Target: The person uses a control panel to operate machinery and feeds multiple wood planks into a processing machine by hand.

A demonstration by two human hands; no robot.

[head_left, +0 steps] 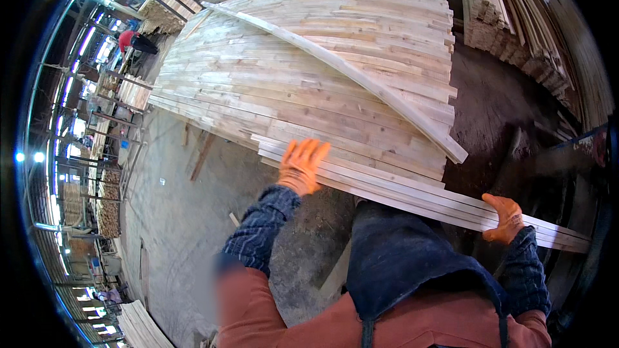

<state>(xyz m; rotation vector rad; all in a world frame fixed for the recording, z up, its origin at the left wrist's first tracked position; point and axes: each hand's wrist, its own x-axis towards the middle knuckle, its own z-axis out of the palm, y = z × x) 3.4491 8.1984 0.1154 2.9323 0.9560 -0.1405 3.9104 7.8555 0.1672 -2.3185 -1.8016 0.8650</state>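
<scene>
Orange-gloved left hand lies flat, fingers spread, on pale rough-sawn planks at the near edge of the big wood stack. Right hand curls around the planks' right end.

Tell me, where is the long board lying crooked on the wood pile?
In the head view, the long slanted board lies diagonally across the top of the big stack of planks, running from upper left down to the right, above the person's gloved left hand.
</scene>
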